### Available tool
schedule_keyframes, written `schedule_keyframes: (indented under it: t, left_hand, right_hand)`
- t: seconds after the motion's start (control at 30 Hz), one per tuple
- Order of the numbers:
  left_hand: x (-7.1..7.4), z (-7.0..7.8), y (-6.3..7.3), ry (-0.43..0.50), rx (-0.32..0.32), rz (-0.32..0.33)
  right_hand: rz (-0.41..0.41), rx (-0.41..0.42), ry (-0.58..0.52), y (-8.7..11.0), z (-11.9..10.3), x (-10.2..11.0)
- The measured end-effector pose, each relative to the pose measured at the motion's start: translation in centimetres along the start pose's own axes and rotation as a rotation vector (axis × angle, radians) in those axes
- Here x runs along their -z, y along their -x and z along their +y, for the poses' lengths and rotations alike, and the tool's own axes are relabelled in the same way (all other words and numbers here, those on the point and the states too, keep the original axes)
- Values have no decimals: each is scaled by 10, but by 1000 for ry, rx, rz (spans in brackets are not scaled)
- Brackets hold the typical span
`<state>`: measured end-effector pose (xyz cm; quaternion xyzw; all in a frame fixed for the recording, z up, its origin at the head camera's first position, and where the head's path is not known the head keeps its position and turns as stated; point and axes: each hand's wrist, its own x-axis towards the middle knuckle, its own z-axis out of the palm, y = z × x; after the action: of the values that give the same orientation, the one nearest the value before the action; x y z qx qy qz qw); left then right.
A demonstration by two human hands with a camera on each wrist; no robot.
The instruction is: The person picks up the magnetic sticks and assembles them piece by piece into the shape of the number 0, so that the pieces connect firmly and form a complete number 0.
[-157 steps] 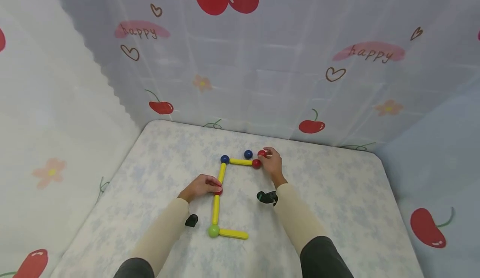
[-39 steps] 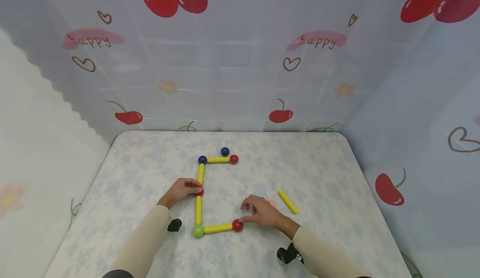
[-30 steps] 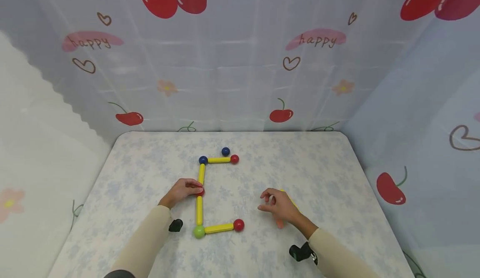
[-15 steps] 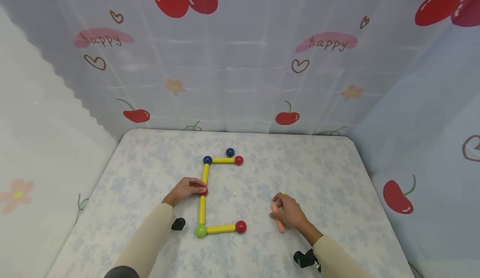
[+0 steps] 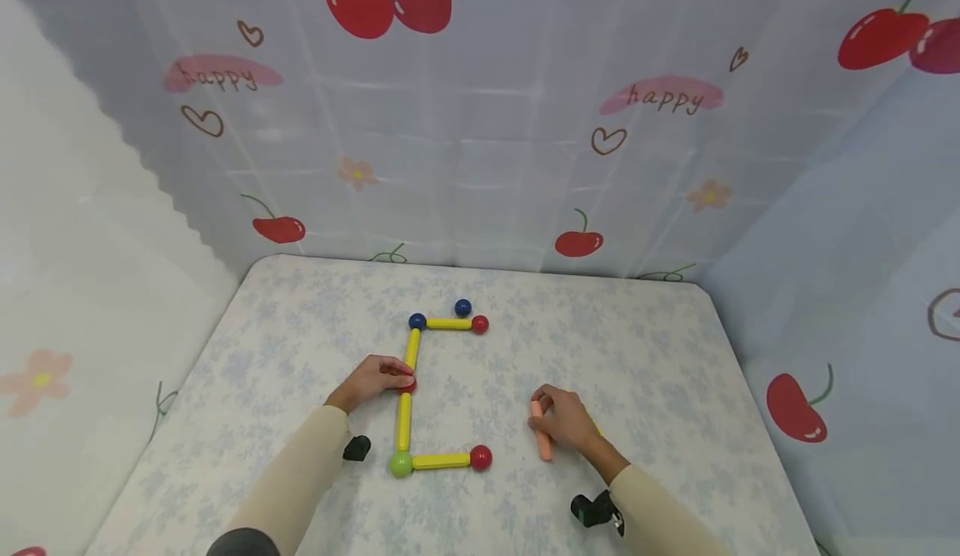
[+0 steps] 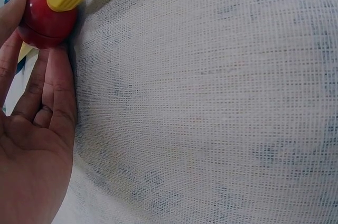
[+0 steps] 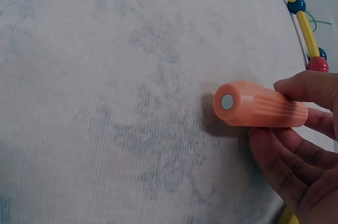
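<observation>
My left hand [image 5: 375, 379] pinches a red ball [image 6: 50, 18] that joins two yellow rods on the left side of a bracket-shaped frame. The upper rod [image 5: 413, 348] runs up to a blue ball [image 5: 417, 321]; the lower rod [image 5: 404, 423] reaches down to a green ball [image 5: 401, 463]. From each of these a yellow rod extends right, ending in a red ball [image 5: 480, 324] at the top and another red ball [image 5: 481, 457] at the bottom. My right hand [image 5: 566, 418] pinches an orange magnetic rod [image 7: 259, 105] with a round metal disc in its end, right of the frame.
A loose blue ball [image 5: 462, 308] sits just behind the top rod. Another yellow rod [image 5: 597, 430] lies mostly hidden under my right hand. The table [image 5: 660, 356] has a pale mottled cloth, with printed curtains [image 5: 480, 122] behind and on both sides.
My right hand has left the lower red ball, moved right and taken hold of the orange rod, then shifted slightly left with it. The left hand keeps its hold on the middle red ball.
</observation>
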<state>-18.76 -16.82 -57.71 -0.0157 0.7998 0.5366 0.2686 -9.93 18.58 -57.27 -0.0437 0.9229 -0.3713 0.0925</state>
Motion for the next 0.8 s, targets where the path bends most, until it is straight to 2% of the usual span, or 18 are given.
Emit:
schedule_keyframes:
  t: [0.2, 0.4, 0.63, 0.8]
  left_hand:
    - [-1, -1, -1, -11, 7, 4]
    - [-3, 0, -2, -11, 16, 6]
    - [-1, 0, 0, -10, 16, -5]
    - [1, 0, -1, -20, 20, -3]
  right_hand:
    - [-64, -43, -140, -16, -12, -10]
    - [-115, -15, -235, -29, -27, -23]
    - [-118, -48, -256, -41, -41, -38]
    - [-116, -17, -273, -43, -48, -46]
